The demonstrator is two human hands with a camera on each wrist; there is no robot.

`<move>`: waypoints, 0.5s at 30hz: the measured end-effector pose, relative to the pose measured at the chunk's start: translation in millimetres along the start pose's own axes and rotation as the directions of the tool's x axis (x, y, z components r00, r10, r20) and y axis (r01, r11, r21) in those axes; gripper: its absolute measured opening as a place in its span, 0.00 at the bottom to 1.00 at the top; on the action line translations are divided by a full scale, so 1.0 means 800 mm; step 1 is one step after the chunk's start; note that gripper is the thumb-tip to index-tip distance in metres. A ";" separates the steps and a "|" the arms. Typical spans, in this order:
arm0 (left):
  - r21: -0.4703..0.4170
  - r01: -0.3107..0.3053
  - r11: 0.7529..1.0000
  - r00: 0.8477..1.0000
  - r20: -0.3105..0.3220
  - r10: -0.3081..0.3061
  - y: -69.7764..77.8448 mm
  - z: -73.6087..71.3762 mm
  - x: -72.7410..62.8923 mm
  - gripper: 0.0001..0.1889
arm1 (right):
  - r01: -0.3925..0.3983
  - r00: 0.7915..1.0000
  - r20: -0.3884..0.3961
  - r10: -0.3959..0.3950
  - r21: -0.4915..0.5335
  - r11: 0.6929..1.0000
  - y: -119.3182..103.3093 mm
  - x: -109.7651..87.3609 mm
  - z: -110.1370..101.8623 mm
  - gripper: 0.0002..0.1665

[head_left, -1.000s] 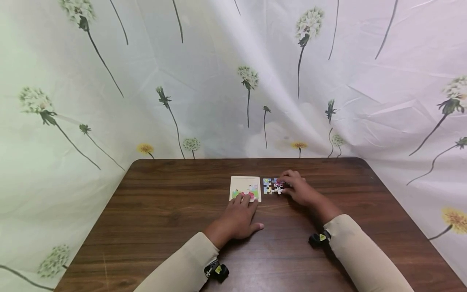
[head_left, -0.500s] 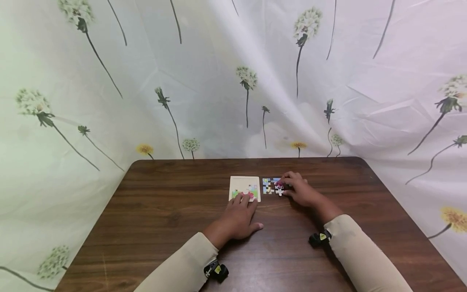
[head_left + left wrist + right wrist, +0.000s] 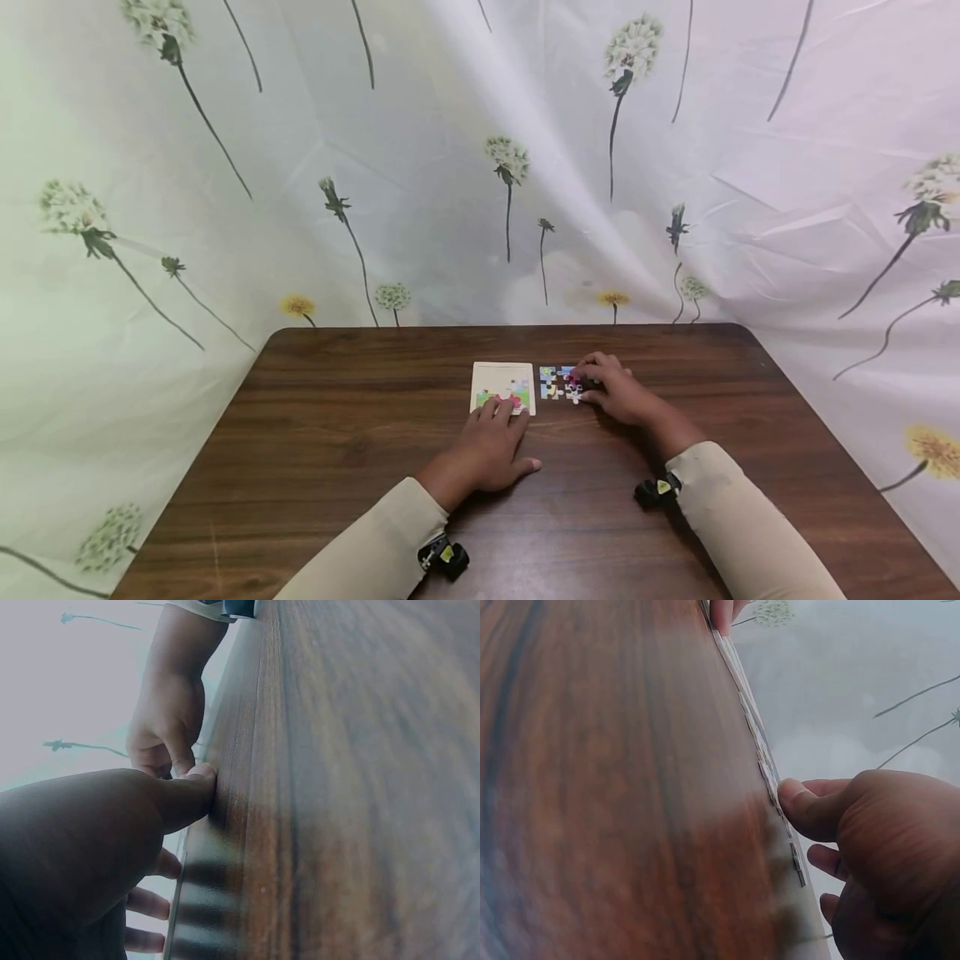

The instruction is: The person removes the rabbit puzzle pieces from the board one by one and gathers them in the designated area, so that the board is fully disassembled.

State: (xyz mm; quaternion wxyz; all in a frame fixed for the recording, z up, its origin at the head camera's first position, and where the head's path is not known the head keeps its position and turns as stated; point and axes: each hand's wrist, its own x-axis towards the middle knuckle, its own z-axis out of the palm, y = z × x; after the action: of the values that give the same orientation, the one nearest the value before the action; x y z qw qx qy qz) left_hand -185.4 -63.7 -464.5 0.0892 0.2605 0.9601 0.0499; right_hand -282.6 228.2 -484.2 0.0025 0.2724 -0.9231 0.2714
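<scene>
A pale puzzle board (image 3: 498, 375) lies flat on the brown table, with colourful picture pieces fitted along its lower part. The fingers of my left hand (image 3: 491, 446) stretch over the board's near edge and rest on it, the thumb spread out to the side. Just right of the board, several loose jigsaw pieces (image 3: 549, 383) lie close together. My right hand (image 3: 613, 390) pinches a pinkish puzzle piece (image 3: 574, 387) at their right side between thumb and fingers, partly covering it. In the right wrist view, the thumb (image 3: 795, 796) touches the thin row of pieces, seen edge-on.
The wood-grain table (image 3: 337, 433) has its far edge against a pale curtain (image 3: 442, 208) printed with dandelions. Black straps with small cameras sit at both sleeves (image 3: 375, 546).
My right hand has shifted very slightly towards me and right, and the lower-right puzzle piece beneath it has moved a little. The left hand stays in place on the board.
</scene>
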 end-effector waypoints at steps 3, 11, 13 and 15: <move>-0.003 -0.008 1.000 1.000 -0.016 0.008 -0.001 0.000 0.000 0.43 | 0.002 1.000 -0.014 -0.001 0.015 1.000 0.001 0.003 0.001 0.22; -0.006 -0.008 1.000 1.000 0.002 0.008 -0.002 -0.001 0.000 0.43 | 0.029 0.999 -0.044 -0.028 0.022 0.999 -0.006 0.010 0.007 0.20; -0.001 -0.008 1.000 1.000 -0.002 0.008 -0.002 -0.001 0.000 0.43 | 0.033 0.999 -0.042 -0.033 0.018 0.999 -0.010 0.014 0.010 0.20; -0.001 -0.006 1.000 1.000 0.001 0.006 -0.002 -0.001 0.000 0.43 | 0.031 0.999 -0.034 -0.031 0.015 0.999 -0.015 0.019 0.014 0.20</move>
State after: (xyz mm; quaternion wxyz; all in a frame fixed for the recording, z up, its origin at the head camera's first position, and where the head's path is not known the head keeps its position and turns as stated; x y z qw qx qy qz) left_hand -186.4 -64.8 -464.2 0.0897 0.2635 0.9591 0.0503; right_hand -287.7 206.8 -485.8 0.0201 0.2820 -0.9165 0.2832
